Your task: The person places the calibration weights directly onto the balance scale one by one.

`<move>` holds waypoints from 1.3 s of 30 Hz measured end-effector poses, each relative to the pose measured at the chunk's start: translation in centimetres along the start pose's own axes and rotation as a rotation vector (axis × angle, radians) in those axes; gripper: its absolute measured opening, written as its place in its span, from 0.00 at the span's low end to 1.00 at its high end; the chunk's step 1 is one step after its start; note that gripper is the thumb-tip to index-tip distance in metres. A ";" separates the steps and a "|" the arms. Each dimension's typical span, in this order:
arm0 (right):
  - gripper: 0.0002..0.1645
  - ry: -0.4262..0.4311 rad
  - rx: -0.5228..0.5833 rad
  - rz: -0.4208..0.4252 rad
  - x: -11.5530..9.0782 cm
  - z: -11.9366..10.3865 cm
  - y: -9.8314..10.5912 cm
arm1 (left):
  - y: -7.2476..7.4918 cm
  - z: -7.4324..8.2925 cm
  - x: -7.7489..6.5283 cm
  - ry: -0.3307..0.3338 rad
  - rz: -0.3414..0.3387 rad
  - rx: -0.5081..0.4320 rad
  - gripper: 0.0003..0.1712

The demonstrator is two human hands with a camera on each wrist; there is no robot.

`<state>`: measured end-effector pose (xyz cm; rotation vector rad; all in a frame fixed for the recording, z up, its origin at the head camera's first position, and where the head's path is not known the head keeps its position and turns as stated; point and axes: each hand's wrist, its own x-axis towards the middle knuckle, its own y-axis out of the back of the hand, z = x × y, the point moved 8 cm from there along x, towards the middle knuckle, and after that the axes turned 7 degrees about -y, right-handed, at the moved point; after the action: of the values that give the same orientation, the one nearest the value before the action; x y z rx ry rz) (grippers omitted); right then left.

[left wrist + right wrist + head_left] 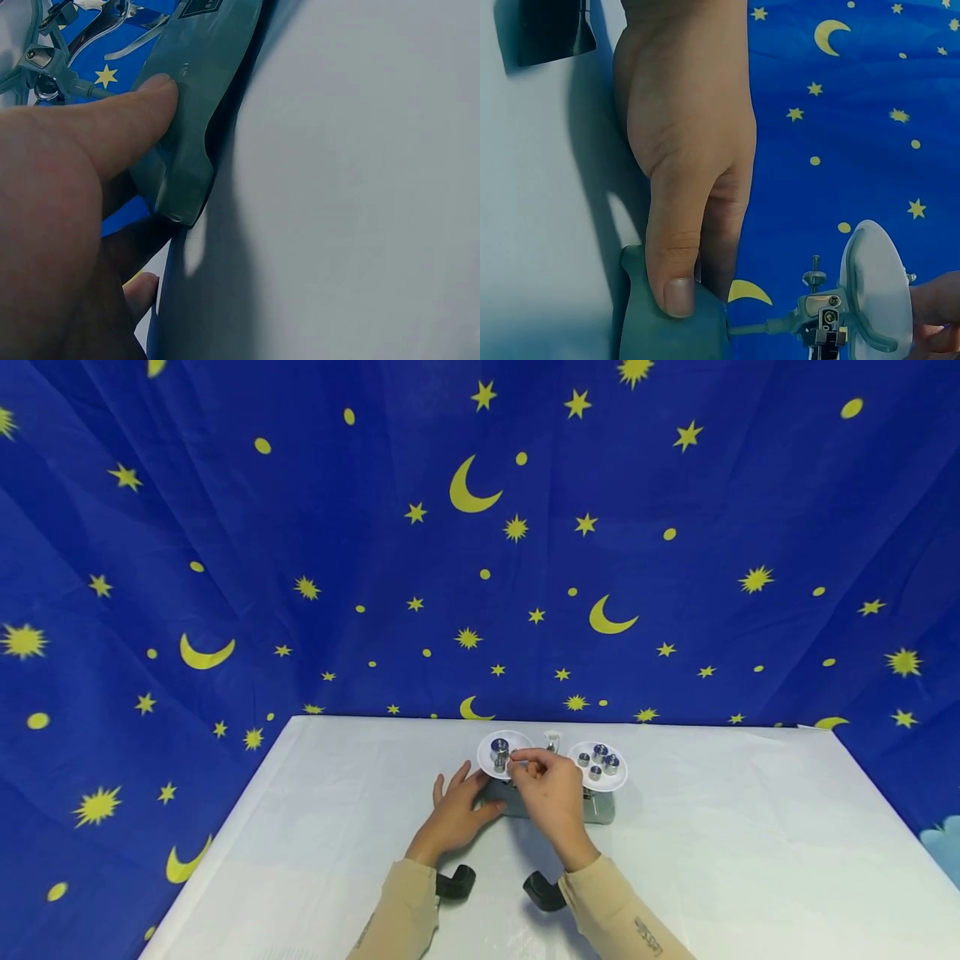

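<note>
A small two-pan balance scale (600,810) with a grey-green base stands on the white table. My left hand (452,820) holds the left end of the base. In the left wrist view its thumb (154,101) presses the front face and other fingers reach behind. Over the left pan (486,762), my right hand (552,792) pinches something small, likely a metal weight, mostly hidden by the fingertips. A larger weight (498,746) and a smaller weight (500,765) sit in that pan. Several metal weights lie in the right pan (609,784).
Beneath the forearms, dark curved wrist mounts (459,883) stick inward over the table (750,843). A blue curtain (675,485) with yellow moons and stars hangs behind the table and along its sides.
</note>
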<state>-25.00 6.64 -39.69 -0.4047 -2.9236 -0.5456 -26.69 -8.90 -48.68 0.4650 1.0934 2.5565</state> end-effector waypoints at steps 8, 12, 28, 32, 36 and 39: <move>0.03 -0.012 -0.005 -0.019 0.1 0.0 0.2 | -0.1 0.3 -0.1 -0.017 0.002 -0.005 0.36; 0.03 -0.008 -0.019 -0.011 0.1 0.0 0.5 | -0.1 0.3 -0.1 -0.021 0.008 -0.006 0.36; 0.02 -0.003 0.015 -0.012 0.0 0.0 1.7 | -0.2 0.3 -0.1 -0.027 0.018 -0.010 0.36; 0.03 0.007 0.013 -0.007 0.0 0.1 2.2 | -0.1 0.2 -0.1 -0.027 0.018 -0.002 0.36; 0.03 0.017 0.012 -0.016 -0.1 0.1 2.6 | 0.1 0.2 -0.1 -0.025 0.019 -0.002 0.36; 0.02 0.032 0.007 -0.028 -0.1 0.0 3.1 | 0.2 0.2 -0.1 -0.022 0.018 -0.012 0.35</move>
<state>-24.00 9.40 -38.70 -0.3513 -2.9038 -0.5408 -26.56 -8.99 -48.41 0.5015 1.0706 2.5655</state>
